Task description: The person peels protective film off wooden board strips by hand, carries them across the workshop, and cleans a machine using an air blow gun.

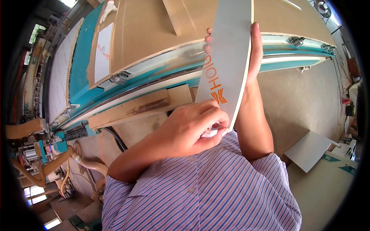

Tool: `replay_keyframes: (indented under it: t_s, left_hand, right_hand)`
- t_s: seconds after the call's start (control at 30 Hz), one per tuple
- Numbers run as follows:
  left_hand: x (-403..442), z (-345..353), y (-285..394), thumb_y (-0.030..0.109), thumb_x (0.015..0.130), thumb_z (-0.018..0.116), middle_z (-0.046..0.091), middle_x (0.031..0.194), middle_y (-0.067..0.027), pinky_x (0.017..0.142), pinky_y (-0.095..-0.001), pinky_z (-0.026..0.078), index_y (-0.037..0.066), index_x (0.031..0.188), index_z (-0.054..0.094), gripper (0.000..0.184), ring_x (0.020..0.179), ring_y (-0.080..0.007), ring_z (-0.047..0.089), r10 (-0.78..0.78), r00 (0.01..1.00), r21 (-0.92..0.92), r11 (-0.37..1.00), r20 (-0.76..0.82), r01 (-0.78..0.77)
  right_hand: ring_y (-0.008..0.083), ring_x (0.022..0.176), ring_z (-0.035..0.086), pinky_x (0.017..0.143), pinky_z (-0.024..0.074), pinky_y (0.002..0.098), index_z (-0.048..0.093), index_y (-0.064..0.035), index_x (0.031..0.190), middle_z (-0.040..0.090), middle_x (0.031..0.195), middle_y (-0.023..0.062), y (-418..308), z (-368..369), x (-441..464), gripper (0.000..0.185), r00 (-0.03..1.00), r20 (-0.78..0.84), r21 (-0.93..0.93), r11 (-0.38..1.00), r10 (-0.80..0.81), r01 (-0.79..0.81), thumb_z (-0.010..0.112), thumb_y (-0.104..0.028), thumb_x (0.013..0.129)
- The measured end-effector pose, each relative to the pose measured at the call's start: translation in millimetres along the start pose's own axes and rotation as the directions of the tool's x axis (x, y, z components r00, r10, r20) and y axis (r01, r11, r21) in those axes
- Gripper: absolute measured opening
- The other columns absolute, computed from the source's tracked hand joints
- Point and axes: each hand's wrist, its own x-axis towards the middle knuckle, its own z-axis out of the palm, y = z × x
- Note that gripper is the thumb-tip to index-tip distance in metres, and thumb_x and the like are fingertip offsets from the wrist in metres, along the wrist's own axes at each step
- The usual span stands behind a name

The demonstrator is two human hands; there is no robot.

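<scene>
A long, narrow grey board (227,50) with orange lettering and a pale edge is tilted up in front of my striped shirt. My right hand (256,54) grips it from behind, thumb along the right edge and fingertips curling round the left edge. At the board's lower end, my left hand (192,125) is closed, its thumb and forefinger pinched together. A small whitish, partly see-through piece (210,133) shows between those fingers. Most of it is hidden, so its kind is unclear.
Ahead lies a brown panel (142,34) on a long teal machine bed (81,57), with a white glove (109,9) and a labelled white sheet (103,52). Metal clamps (120,77) line its edge. Wooden boards (135,106) lie below. Hoses stand left; a grey panel (308,150) leans right.
</scene>
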Motion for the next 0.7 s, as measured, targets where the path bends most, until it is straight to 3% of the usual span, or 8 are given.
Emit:
replay_keyframes:
  t_s: [0.13, 0.33, 0.43, 0.53, 0.7]
  left_hand:
    - [-3, 1, 0, -0.001, 0.078, 0.071, 0.059, 0.082, -0.005, 0.058, -0.031, 0.048, 0.006, 0.091, 0.06, 0.019, 0.067, -0.0193, 0.061, 0.021, 1.0, 0.056, 0.998, 0.014, -0.022]
    - [-6, -7, 12, -0.002, 0.077, 0.07, 0.058, 0.081, -0.0048, 0.059, -0.0334, 0.049, 0.007, 0.094, 0.059, 0.021, 0.066, -0.0208, 0.06, 0.024, 0.999, 0.218, 0.976, 0.034, -0.031]
    - [-8, -9, 16, 0.001, 0.077, 0.069, 0.057, 0.083, -0.0054, 0.062, -0.0354, 0.05, 0.006, 0.095, 0.058, 0.022, 0.067, -0.0228, 0.06, 0.064, 0.997, 0.315, 0.946, 0.052, -0.077]
    - [-9, -14, 20, 0.004, 0.077, 0.069, 0.056, 0.085, -0.0063, 0.064, -0.0364, 0.05, 0.006, 0.096, 0.058, 0.023, 0.07, -0.0238, 0.06, 0.05, 0.992, 0.405, 0.91, 0.113, -0.092]
    - [-6, -15, 24, 0.007, 0.074, 0.071, 0.055, 0.086, -0.0072, 0.066, -0.0359, 0.051, 0.004, 0.096, 0.059, 0.025, 0.074, -0.0235, 0.061, 0.065, 0.983, 0.495, 0.857, 0.173, -0.144]
  right_hand:
    - [0.0268, 0.08, 0.066, 0.069, 0.0565, 0.0404, 0.06, -0.0044, 0.108, 0.065, 0.092, 0.0155, 1, 10, 0, 0.065, 0.999, -0.034, -0.009, 0.999, -0.041, 0.041, 0.045, -0.066, 0.094]
    - [0.0269, 0.079, 0.066, 0.068, 0.0566, 0.0406, 0.06, -0.0032, 0.108, 0.064, 0.09, 0.0151, 0, 15, 0, 0.067, 0.994, -0.095, -0.045, 0.997, -0.059, 0.055, 0.045, -0.067, 0.093]
    - [0.0257, 0.088, 0.064, 0.076, 0.0533, 0.0389, 0.063, -0.0051, 0.113, 0.066, 0.101, 0.0149, -1, 8, -1, 0.067, 0.998, -0.056, -0.069, 0.997, -0.03, 0.026, 0.041, -0.066, 0.095]
    - [0.0256, 0.087, 0.063, 0.076, 0.053, 0.0388, 0.062, -0.0059, 0.112, 0.065, 0.1, 0.0148, 3, 4, 2, 0.065, 1.0, 0.003, -0.015, 0.999, -0.028, 0.028, 0.042, -0.065, 0.095]
    - [0.0247, 0.076, 0.064, 0.066, 0.056, 0.039, 0.061, -0.0052, 0.103, 0.063, 0.086, 0.012, 2, 13, 1, 0.061, 0.992, -0.106, -0.028, 0.998, -0.065, 0.063, 0.046, -0.063, 0.094]
